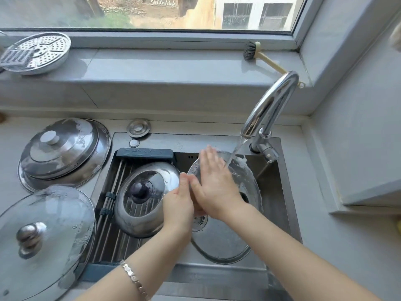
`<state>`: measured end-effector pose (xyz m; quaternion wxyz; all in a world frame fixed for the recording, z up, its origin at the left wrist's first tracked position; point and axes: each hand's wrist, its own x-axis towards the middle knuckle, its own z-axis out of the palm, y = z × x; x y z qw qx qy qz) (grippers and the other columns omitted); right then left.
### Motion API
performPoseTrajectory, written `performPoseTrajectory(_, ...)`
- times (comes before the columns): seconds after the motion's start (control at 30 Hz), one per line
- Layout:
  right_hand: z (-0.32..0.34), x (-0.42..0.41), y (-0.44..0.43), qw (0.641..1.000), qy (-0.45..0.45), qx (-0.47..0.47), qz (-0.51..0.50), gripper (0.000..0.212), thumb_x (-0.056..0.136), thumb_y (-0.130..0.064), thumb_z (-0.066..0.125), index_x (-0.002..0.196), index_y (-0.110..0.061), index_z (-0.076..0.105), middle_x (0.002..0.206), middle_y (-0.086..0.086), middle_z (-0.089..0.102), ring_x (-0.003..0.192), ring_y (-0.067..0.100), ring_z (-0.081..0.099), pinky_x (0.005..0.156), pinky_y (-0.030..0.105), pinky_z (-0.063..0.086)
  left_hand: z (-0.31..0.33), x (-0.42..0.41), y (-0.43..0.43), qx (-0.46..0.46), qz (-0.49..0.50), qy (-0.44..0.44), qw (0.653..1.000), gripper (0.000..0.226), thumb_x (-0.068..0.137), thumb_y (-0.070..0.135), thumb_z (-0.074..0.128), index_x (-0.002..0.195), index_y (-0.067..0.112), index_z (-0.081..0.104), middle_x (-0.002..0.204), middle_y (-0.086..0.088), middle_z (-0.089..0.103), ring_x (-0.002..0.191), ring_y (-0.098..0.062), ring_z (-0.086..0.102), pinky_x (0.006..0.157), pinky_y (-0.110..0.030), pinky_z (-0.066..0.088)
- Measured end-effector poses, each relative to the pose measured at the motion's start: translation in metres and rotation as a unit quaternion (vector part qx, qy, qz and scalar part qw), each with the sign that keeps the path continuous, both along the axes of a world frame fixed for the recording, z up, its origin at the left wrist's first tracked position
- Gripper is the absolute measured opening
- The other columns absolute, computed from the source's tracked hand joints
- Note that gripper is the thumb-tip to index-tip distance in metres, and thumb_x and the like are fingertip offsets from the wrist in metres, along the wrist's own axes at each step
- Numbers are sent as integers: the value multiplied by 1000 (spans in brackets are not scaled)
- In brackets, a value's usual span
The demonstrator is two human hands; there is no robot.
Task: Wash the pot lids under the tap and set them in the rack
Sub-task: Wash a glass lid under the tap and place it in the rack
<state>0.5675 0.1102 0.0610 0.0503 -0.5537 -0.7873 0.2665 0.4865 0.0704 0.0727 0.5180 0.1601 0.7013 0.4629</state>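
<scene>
A glass lid (pixel 243 181) is tilted up in the sink under the water running from the chrome tap (pixel 271 105). My left hand (pixel 179 202) grips its left edge. My right hand (pixel 213 183) lies flat, fingers spread, against the lid's surface. Another glass lid (pixel 219 242) rests in the sink bottom below it. A steel lid with a dark knob (pixel 143 198) lies on the roll-up rack (pixel 112 213) over the sink's left half. On the counter to the left sit stacked steel lids (pixel 63 151) and a soapy glass lid (pixel 43 237).
A steamer tray with a grater (pixel 36 52) stands on the windowsill at the left, and a dish brush (pixel 258 54) lies on the sill to the right. The sink's front edge (pixel 217 274) runs under my forearms. A wall corner closes in on the right.
</scene>
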Motion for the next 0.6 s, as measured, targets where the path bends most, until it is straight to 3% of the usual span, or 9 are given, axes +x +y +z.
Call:
performPoseTrajectory(0.07, 0, -1, -12, 995, 4, 38, 96, 74, 83, -49, -5, 148, -14, -9, 151, -3, -26, 139, 8, -25, 112, 27, -18, 1, -2, 1, -1, 5, 17, 1000, 52, 97, 39, 41, 65, 4, 61, 51, -5, 65, 52, -20, 65, 46, -24, 50)
performPoseTrajectory(0.1, -2, 2, -10, 995, 7, 35, 91, 69, 88, -48, 1, 148, -15, -9, 153, -2, -23, 140, 7, -23, 112, 27, -19, 3, -2, 1, 3, 9, 3, 1000, 52, 97, 38, 40, 65, 3, 61, 48, -4, 65, 47, -17, 65, 42, -22, 49)
performPoseTrajectory(0.17, 0, 4, 4, 1000, 4, -3, -4, 65, 97, -44, 17, 148, -13, -8, 155, 2, -19, 142, 11, -20, 113, 28, -15, 7, 1, 2, 14, 3, -21, 1000, 53, 98, 36, 39, 65, 1, 59, 44, -5, 64, 39, -16, 63, 36, -24, 50)
performPoseTrajectory(0.23, 5, 1, 9, 996, 11, -35, -84, 65, 99, -41, 20, 147, -9, -10, 155, 7, -20, 143, 15, -20, 113, 30, -14, 6, 3, 3, 18, -1, -20, 1000, 55, 98, 37, 39, 62, 0, 59, 44, -7, 63, 38, -18, 62, 38, -25, 51)
performPoseTrajectory(0.33, 9, -9, -5, 999, 14, -5, 29, 61, 100, -36, 19, 147, -10, -11, 154, 4, -22, 142, 13, -22, 115, 31, -16, 0, -4, 5, 7, 16, 28, 999, 54, 96, 41, 41, 61, 5, 58, 52, -7, 62, 51, -22, 60, 54, -28, 49)
performPoseTrajectory(0.4, 5, 0, -1, 999, 0, -4, 54, 64, 99, -42, 19, 147, -13, -12, 154, 3, -22, 142, 13, -21, 117, 33, -12, 0, -7, 5, 16, 26, 8, 1000, 51, 96, 41, 41, 65, 3, 55, 55, -11, 60, 50, -24, 58, 51, -30, 49)
performPoseTrajectory(0.47, -1, 14, 19, 992, -8, -93, -79, 72, 96, -51, 15, 147, -9, -13, 154, 9, -20, 143, 20, -17, 118, 38, -7, 4, -7, 5, 32, 12, -16, 999, 50, 97, 39, 39, 70, -1, 53, 49, -12, 63, 39, -21, 60, 40, -25, 50)
performPoseTrajectory(0.53, -6, 25, 38, 957, 7, -176, -230, 75, 94, -54, 13, 148, -5, -6, 155, 21, -10, 144, 30, -9, 118, 45, 2, 8, -5, 5, 48, -9, -20, 999, 50, 98, 38, 38, 72, -3, 52, 47, -10, 65, 38, -19, 62, 38, -22, 49)
performPoseTrajectory(0.6, -5, 21, 39, 952, 9, -165, -256, 71, 95, -49, 12, 148, -4, -3, 153, 27, -9, 143, 35, -8, 116, 45, -1, 9, -2, 7, 62, -16, -21, 998, 51, 98, 38, 37, 72, -3, 52, 48, -10, 66, 40, -19, 64, 39, -24, 51)
